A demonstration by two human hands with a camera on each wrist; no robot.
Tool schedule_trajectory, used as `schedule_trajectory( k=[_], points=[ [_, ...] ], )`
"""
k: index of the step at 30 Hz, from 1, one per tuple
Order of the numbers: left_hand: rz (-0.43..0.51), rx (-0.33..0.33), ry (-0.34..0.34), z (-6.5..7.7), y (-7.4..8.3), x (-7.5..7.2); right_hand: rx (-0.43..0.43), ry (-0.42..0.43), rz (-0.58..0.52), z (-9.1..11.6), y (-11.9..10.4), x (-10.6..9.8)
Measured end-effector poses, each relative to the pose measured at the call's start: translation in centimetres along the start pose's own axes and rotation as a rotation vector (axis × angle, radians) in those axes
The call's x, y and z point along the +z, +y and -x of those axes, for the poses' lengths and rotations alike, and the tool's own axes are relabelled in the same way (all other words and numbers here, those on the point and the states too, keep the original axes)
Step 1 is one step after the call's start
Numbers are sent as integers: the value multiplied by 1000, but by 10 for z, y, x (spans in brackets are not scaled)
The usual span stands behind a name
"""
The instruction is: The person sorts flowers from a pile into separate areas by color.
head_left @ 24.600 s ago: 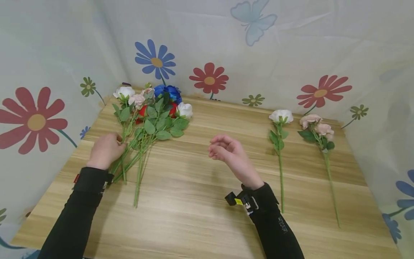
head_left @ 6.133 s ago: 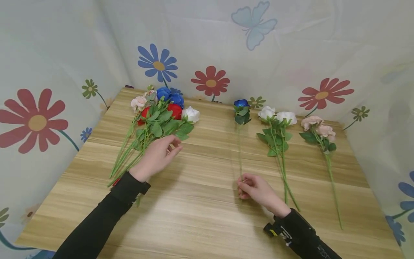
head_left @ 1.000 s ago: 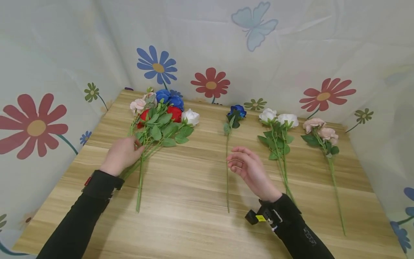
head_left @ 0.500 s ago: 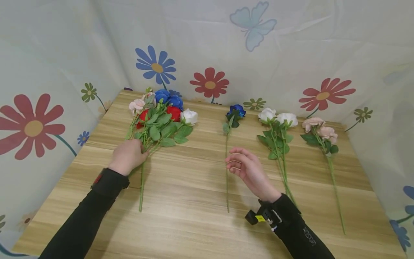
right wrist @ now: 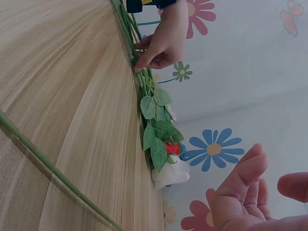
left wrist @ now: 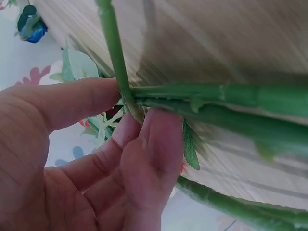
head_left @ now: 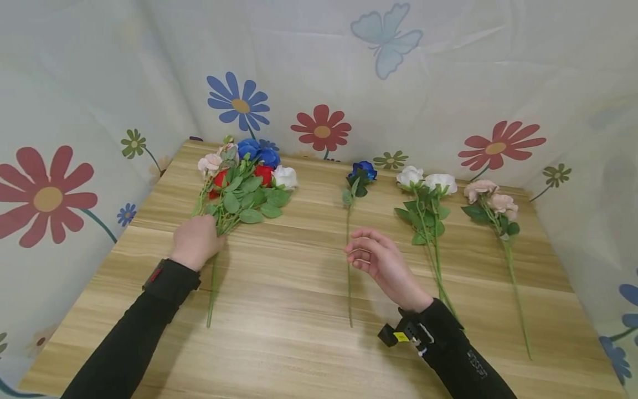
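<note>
At the left, my left hand (head_left: pixel 196 241) pinches green flower stems (left wrist: pixel 115 48) between thumb and fingers, just below the leaves of a mixed bunch. In that bunch are a white rose (head_left: pixel 285 177), red roses (head_left: pixel 263 175), blue flowers (head_left: pixel 247 148) and pale pink ones (head_left: pixel 210 162). More stems (left wrist: pixel 216 110) pass by the fingertips in the left wrist view. My right hand (head_left: pixel 381 260) hovers with loosely bent fingers and holds nothing. Beside its fingertips a single blue flower (head_left: pixel 364 170) lies on the table, its stem pointing toward me.
Right of the blue flower, two white roses (head_left: pixel 441 183) lie with crossed stems. A pink flower spray (head_left: pixel 500 205) lies at the far right of the wooden table (head_left: pixel 299 338). A patterned cloth (head_left: pixel 319 61) stands behind the table.
Over the last second my left hand has shifted right along the stems, and the white rose has slid slightly left. Earlier my right hand held the blue flower's stem; it has let go.
</note>
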State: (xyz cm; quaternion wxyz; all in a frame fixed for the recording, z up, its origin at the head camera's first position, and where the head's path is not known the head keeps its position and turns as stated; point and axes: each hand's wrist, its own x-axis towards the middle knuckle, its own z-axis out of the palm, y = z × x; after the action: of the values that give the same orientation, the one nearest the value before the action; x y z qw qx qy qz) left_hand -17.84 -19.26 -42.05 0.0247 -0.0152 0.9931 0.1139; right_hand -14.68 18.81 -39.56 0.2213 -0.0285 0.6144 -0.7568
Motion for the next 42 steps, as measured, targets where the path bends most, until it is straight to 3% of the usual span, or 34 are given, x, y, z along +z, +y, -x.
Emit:
schedule_trajectory(
  k=[14,21,32,42],
  points=[
    [-6,-105,-33,7,-26,-9,7,-32,20,-2,3,2],
    [-21,-132,-17,6,-34,-10,4,-37,21,-2,4,2],
    [-44,-61,51,5,-16,-13,-4,-50,29,-1,5,1],
    [-53,-60,-19,-9,-9,-7,-2,-47,38,1,4,-1]
  ],
)
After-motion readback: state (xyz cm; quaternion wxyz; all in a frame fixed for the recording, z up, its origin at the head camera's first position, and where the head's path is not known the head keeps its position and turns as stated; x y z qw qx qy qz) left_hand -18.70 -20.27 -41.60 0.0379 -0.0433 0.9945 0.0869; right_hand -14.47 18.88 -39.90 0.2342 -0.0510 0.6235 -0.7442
